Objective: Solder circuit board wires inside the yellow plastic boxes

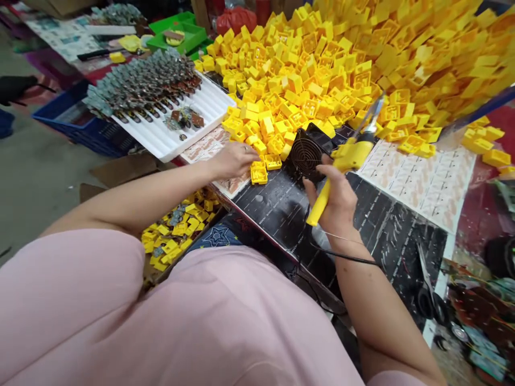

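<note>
My right hand is closed round the yellow handle of a soldering iron, whose metal tip points up and right towards the heap. My left hand reaches to the near edge of a big heap of yellow plastic housings, its fingers curled on pieces there; what they grip is hidden. One yellow housing lies just right of that hand. A small black fan stands between the two hands, right beside the iron.
A white grooved tray holds rows of small metal circuit parts at the left. Green bins stand behind it. A box of yellow pieces sits below the table edge. White printed sheets cover the black mat at the right.
</note>
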`<move>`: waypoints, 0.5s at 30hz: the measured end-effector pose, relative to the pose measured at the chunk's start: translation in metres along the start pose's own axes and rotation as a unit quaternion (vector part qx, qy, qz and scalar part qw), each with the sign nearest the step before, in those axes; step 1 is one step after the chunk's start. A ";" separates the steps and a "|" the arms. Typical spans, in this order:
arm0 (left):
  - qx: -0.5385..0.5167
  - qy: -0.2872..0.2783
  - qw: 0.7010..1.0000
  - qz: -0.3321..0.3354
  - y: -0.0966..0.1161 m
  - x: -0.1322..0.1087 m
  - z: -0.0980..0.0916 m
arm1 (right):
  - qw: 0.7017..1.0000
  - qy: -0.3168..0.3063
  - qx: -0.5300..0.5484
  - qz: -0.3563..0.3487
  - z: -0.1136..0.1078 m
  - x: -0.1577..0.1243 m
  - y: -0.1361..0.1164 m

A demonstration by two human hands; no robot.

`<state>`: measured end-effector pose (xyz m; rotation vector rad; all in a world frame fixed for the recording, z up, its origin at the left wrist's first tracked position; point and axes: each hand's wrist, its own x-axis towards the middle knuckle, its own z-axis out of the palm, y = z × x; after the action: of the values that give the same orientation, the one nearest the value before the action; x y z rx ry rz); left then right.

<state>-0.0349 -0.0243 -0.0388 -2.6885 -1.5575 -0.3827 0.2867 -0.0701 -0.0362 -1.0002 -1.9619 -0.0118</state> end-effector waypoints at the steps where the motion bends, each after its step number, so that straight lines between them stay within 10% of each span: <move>1: 0.013 -0.046 0.999 -0.005 0.010 -0.009 0.005 | 0.999 -0.038 0.014 -0.005 0.004 -0.004 -0.005; 8: 0.074 -0.141 0.986 -0.049 0.052 -0.034 0.001 | 0.989 -0.143 0.032 -0.016 0.014 -0.023 -0.022; 15: -0.008 -0.088 0.996 -0.007 0.033 -0.072 -0.004 | 0.988 -0.154 0.014 0.013 0.013 -0.047 -0.052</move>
<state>-0.0411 -0.1027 -0.0471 -2.7914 -1.6223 -0.1624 0.2559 -0.1304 -0.0597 -1.0577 -2.2211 0.1960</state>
